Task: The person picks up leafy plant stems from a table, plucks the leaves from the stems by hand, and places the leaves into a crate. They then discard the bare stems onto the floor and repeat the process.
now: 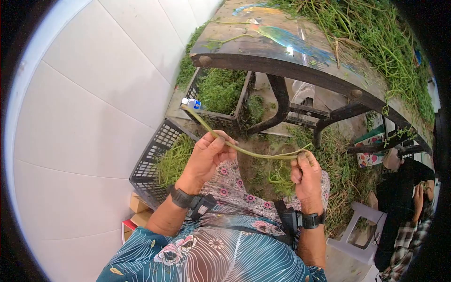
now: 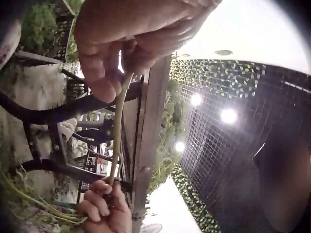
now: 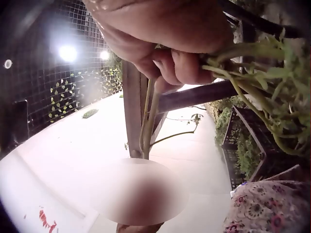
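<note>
A long green stem (image 1: pixel 256 154) spans both hands above the lap in the head view. The left hand (image 1: pixel 211 152) pinches it between thumb and fingers, its thicker end sticking out up and to the left. At the stem's right end the right hand (image 1: pixel 306 175) pinches it, with leafy green strands (image 1: pixel 282 181) hanging below its curled fingers. From the left wrist view, the stem (image 2: pixel 118 131) runs from the left hand (image 2: pixel 141 43) down to the right hand (image 2: pixel 106 206). Leafy strands (image 3: pixel 262 82) trail from the right hand (image 3: pixel 170 43) in the right wrist view.
A crate of stems (image 1: pixel 141 164) stands left of the lap, another crate of greens (image 1: pixel 244 94) beyond it with a bottle (image 1: pixel 191 103) by its corner. A table (image 1: pixel 277 64) piled with greens (image 1: pixel 376 37) lies ahead. At right are a stool (image 1: pixel 345 239) and a person (image 1: pixel 399 207).
</note>
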Tool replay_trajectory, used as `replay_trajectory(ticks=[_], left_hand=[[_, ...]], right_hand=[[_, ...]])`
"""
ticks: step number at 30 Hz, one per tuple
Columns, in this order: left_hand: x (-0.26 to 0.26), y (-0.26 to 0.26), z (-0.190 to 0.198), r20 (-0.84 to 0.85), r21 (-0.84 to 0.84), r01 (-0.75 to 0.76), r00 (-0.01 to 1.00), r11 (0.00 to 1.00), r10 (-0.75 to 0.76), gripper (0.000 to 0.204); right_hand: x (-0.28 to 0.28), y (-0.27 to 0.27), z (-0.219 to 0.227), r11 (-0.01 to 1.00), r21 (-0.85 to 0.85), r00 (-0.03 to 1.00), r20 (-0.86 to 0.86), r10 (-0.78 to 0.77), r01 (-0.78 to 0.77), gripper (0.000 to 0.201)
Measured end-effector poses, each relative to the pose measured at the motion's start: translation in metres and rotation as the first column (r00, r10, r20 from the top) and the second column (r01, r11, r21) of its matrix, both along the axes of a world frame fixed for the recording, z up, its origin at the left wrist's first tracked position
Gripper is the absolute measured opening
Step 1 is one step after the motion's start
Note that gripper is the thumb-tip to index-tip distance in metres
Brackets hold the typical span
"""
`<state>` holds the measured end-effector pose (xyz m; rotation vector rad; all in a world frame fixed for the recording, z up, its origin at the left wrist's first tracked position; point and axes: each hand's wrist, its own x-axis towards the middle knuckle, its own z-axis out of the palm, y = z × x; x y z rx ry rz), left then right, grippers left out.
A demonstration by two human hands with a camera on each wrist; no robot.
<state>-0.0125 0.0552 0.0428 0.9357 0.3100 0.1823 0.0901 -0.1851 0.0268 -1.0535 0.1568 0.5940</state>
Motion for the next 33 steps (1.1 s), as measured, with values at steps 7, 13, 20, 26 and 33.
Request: replay_trajectory(ticks=[7, 13, 20, 26, 33], left_hand=[[0.003, -0.007, 0.001, -0.006, -0.122, -0.009, 1.0, 0.993, 0.008, 0.018], [0.004, -0.02, -0.009, -0.043, 0.05, 0.116, 0.993, 0.992, -0.114, 0.02], [0.001, -0.012, 0.004, -0.123, 0.191, 0.089, 0.99, 0.978, -0.066, 0.02], [-0.003, -0.007, 0.007, -0.212, 0.544, 0.34, 0.94, 0.767, -0.267, 0.024], [-0.003, -0.022, 0.007, -0.145, 0.467, 0.279, 0.96, 0.839, -0.238, 0.025]], right_hand=[[-0.002, 0.001, 0.0, 0.998, -0.015, 0.998, 0.028, 0.056, -0.056, 0.017], [-0.005, 0.002, -0.003, 0.998, 0.015, 0.998, 0.022, 0.059, -0.06, 0.015], [-0.002, 0.001, 0.0, 0.998, 0.014, 0.998, 0.031, 0.058, -0.058, 0.012], [-0.002, 0.001, 0.003, 0.993, -0.012, 0.991, 0.053, 0.119, -0.119, 0.012], [-0.002, 0.004, 0.008, 0.99, -0.028, 0.985, 0.104, 0.139, -0.137, 0.012]])
